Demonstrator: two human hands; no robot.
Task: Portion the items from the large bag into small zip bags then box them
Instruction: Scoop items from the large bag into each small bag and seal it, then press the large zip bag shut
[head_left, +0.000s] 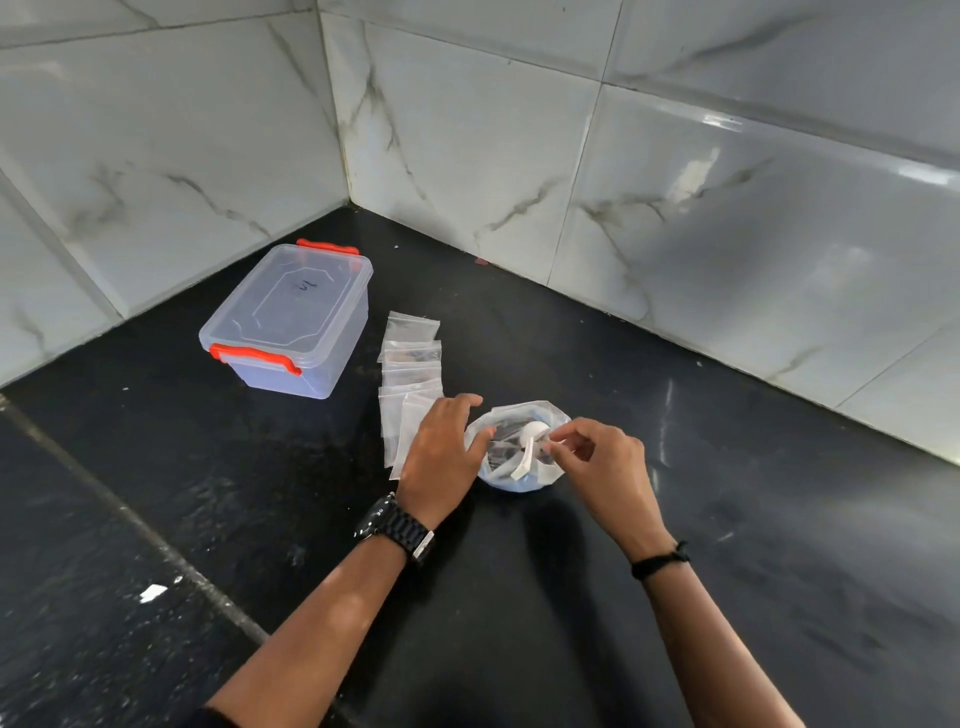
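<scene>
The large clear bag (519, 475) stands on the black counter with dark items and a white spoon (529, 449) inside. My left hand (441, 457) grips the bag's left rim, thumb inside the plastic. At the right rim, my right hand (605, 460) pinches the clear plastic with fingertips. Just left of the bag lies a row of small empty zip bags (410, 374), overlapping; my left hand covers the nearest ones. The clear plastic box (291, 322) with orange latches sits farther left, lid closed.
The black counter (675, 519) meets marble-tiled walls (467, 135) in a corner behind the box and bags. A grout seam runs diagonally across the counter at the near left, with a white scrap (153, 592) beside it.
</scene>
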